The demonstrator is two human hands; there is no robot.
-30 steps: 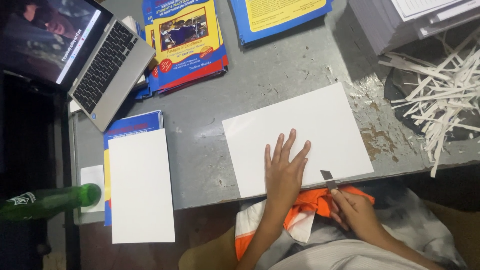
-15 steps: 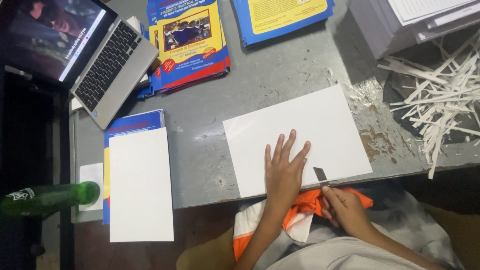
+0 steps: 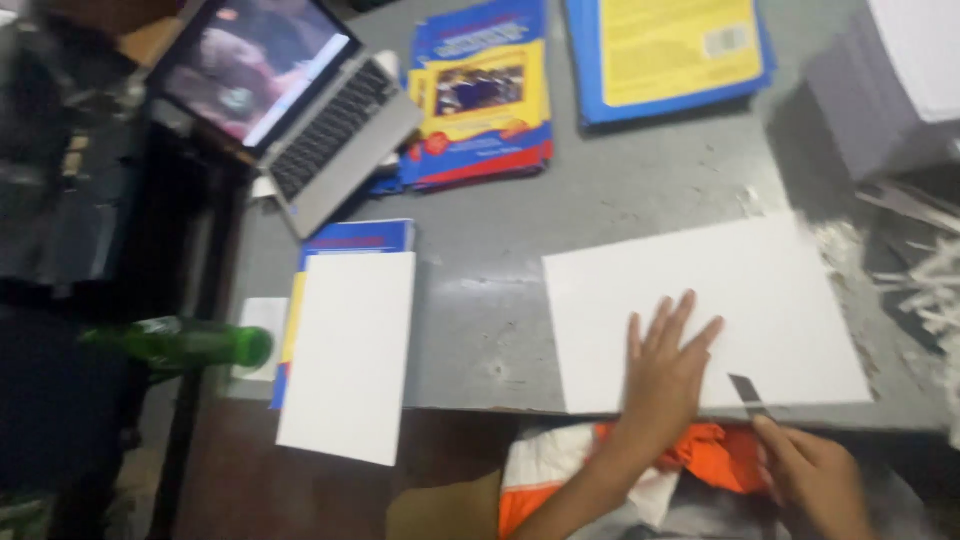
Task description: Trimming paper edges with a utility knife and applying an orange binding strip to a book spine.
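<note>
The left hand [image 3: 662,378] is pressing flat, fingers spread, on the white sheet [image 3: 700,300] lying at the near edge of the grey surface [image 3: 500,300], while the right hand [image 3: 815,475] is gripping a small blade [image 3: 748,393], closed around its handle, with the tip meeting the sheet's near edge just right of the left hand. Judging by the uncut near edge, the trimming is only beginning; paper strips [image 3: 930,280] are lying at the right.

The left hand [image 3: 662,372] is pressing flat, fingers spread, on a white sheet [image 3: 720,300] lying on the grey table [image 3: 500,290]. The right hand [image 3: 815,475] is gripping a blade [image 3: 748,392], its tip touching the sheet's near edge.
</note>
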